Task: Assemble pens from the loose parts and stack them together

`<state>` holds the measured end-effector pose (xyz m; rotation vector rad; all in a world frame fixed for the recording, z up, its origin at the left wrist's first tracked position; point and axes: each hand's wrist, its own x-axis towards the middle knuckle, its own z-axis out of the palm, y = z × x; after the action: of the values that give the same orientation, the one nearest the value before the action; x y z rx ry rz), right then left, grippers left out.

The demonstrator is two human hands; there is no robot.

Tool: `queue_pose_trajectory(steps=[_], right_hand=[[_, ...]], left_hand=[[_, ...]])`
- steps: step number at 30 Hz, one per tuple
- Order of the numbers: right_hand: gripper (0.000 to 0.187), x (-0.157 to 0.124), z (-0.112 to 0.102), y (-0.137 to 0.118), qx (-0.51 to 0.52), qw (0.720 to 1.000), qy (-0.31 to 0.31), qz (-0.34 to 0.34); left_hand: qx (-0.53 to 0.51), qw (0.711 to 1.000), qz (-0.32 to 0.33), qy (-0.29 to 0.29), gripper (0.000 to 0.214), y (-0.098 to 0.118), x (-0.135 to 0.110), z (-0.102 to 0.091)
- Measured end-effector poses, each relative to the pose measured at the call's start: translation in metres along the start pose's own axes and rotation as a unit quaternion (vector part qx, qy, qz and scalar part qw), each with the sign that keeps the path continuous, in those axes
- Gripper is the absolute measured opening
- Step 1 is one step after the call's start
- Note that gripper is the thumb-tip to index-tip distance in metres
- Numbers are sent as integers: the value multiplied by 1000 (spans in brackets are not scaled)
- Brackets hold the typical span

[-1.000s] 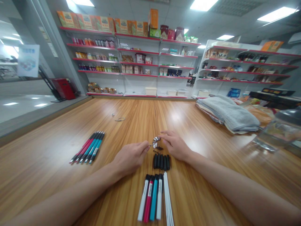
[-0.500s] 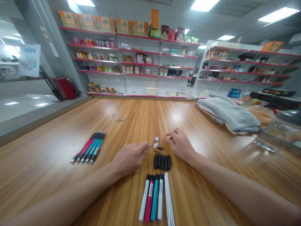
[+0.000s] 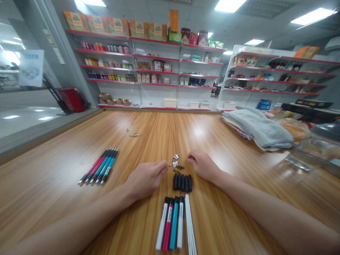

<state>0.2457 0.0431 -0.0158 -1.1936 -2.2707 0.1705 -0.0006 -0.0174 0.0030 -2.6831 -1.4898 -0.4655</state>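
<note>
My left hand is pinched shut, and a small thin dark piece pokes out from its fingertips. Across from it, my right hand rests with curled, closed fingers; whatever they might hold is hidden. Between the hands lie small silver metal tips, short white pieces and tiny dark pieces, possibly springs. Closer to me are several black grip sleeves in a row. Below these lie white, pink and teal pen barrels beside thin white refills.
Assembled pink and teal pens lie side by side at left. A metal ring is farther back on the wooden table. Folded striped cloth and a clear water jug stand at right. Stocked shelves line the back.
My right hand's fingers have curled in from a looser, more spread pose. My left hand keeps its pinch in nearly the same spot. The view has shifted slightly.
</note>
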Motion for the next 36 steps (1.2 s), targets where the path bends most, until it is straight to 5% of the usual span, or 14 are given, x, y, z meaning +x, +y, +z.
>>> queue_pose_trajectory(steps=[3, 8, 12, 24, 30, 36], right_hand=[[10, -2, 0, -8, 50, 998, -10, -37], [14, -4, -8, -6, 212, 977, -10, 7], [26, -6, -18, 2, 351, 922, -162, -32], [16, -9, -27, 4, 251, 912, -306, -105], [11, -13, -22, 3, 231, 947, -186, -123], [19, -12, -17, -7, 138, 979, 55, -139]], left_hand=[[8, 1000, 2, -1, 29, 0, 0, 0], [4, 1000, 4, -3, 29, 0, 0, -1], [1, 1000, 5, -2, 29, -1, 0, 0], [3, 1000, 1, -5, 29, -3, -1, 1], [7, 1000, 7, -5, 29, -3, -1, 0], [4, 1000, 22, -1, 28, -2, -2, 0]])
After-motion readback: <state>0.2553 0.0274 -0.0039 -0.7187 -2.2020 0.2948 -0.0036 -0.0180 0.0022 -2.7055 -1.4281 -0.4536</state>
